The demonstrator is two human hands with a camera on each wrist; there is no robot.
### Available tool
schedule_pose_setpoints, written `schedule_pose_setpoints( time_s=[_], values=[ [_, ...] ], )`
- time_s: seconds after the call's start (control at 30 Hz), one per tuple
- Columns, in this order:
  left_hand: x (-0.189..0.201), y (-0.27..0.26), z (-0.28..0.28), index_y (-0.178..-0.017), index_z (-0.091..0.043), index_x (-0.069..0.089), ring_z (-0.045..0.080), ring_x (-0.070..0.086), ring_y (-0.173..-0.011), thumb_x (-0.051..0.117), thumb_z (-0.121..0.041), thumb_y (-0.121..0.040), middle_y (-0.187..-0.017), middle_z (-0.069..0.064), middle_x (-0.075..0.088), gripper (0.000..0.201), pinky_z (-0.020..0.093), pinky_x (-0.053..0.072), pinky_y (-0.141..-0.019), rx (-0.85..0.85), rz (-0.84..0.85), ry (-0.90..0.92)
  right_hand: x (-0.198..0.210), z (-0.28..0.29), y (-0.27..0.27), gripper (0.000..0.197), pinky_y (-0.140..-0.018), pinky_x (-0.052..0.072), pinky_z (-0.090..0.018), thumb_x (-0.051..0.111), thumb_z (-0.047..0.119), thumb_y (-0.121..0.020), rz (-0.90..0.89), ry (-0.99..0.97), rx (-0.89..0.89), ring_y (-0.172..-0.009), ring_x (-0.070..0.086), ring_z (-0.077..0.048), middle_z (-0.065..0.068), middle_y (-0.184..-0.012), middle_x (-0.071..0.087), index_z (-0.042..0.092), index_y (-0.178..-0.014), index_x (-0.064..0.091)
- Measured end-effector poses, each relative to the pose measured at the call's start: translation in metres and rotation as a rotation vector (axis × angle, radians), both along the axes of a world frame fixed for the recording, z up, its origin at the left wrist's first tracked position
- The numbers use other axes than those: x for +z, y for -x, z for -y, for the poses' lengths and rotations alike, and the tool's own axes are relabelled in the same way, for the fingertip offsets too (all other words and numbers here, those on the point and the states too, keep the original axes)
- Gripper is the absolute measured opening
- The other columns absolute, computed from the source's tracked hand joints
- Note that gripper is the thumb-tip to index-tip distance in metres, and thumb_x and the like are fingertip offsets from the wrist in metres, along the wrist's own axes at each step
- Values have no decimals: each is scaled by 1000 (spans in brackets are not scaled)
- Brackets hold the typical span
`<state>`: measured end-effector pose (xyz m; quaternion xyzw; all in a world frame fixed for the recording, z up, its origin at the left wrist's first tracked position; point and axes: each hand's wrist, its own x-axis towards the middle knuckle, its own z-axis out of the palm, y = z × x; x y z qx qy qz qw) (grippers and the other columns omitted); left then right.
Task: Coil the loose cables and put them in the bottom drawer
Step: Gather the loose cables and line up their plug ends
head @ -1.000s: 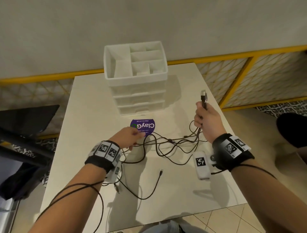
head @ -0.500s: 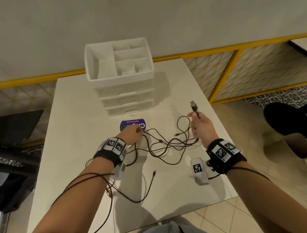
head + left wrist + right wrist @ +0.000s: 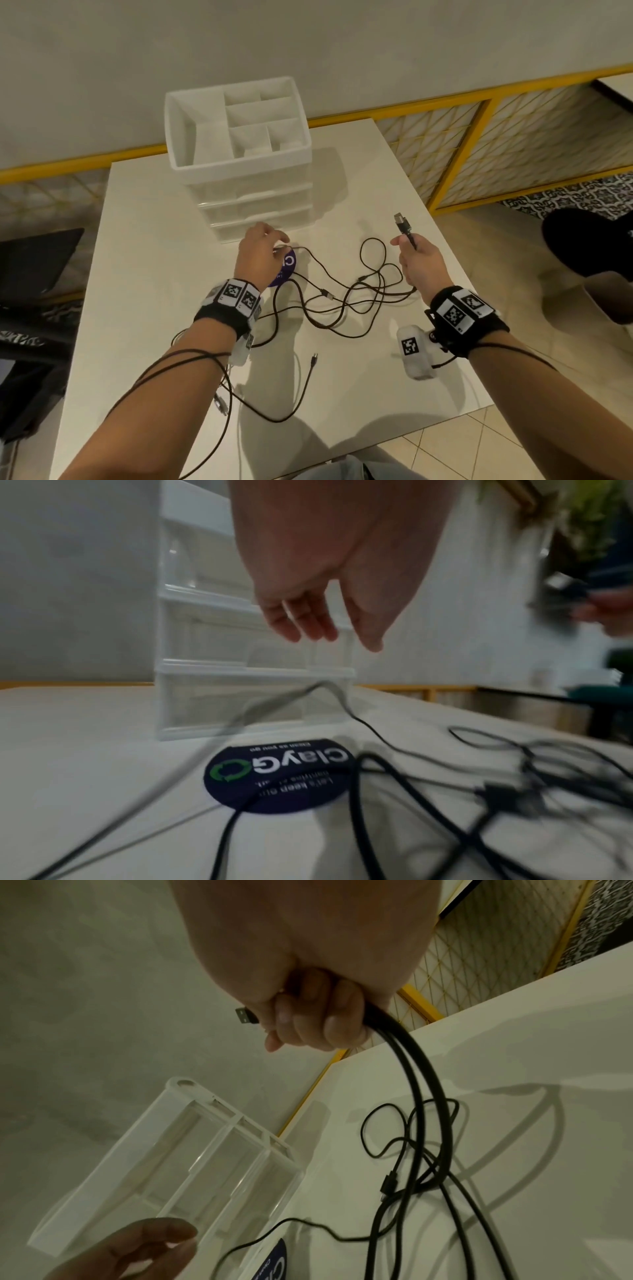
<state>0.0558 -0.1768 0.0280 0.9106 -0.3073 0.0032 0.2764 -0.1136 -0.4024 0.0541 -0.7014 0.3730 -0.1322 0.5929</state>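
Note:
A tangle of thin black cables (image 3: 342,301) (image 3: 514,777) lies on the white table (image 3: 154,274). My right hand (image 3: 409,246) (image 3: 308,1020) grips strands of one cable above the table's right side, its USB plug (image 3: 400,221) (image 3: 246,1016) sticking up past the fist. My left hand (image 3: 274,236) (image 3: 335,639) hovers with relaxed fingers, holding nothing, just in front of the white drawer unit (image 3: 239,154). The unit's bottom drawer (image 3: 263,228) (image 3: 253,699) is closed. Another black cable (image 3: 274,411) trails by the near edge.
A round purple sticker (image 3: 287,270) (image 3: 277,775) lies on the table below my left hand, with cable across it. The drawer unit carries an open divided tray on top. A yellow railing (image 3: 445,99) runs behind the table; a dark object (image 3: 589,243) sits on the floor at right.
My left hand has lifted off the cables by the sticker and moved up toward the drawer unit's front. My right hand still holds the plug end upright.

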Motion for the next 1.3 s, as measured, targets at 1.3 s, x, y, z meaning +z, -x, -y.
schedule_pose_setpoints(
  time_s=[1.3],
  values=[
    [152,50,9,-76,-19,63,13,67,-64,71,-4,-80,-79,1,65,17,30,60,-69,-154,-514,675,86,-98,-45,10,-48,31,-22,59,17,-89,399,-72,351,-45,35,-6,7,-53,48,12,-95,64]
  ],
)
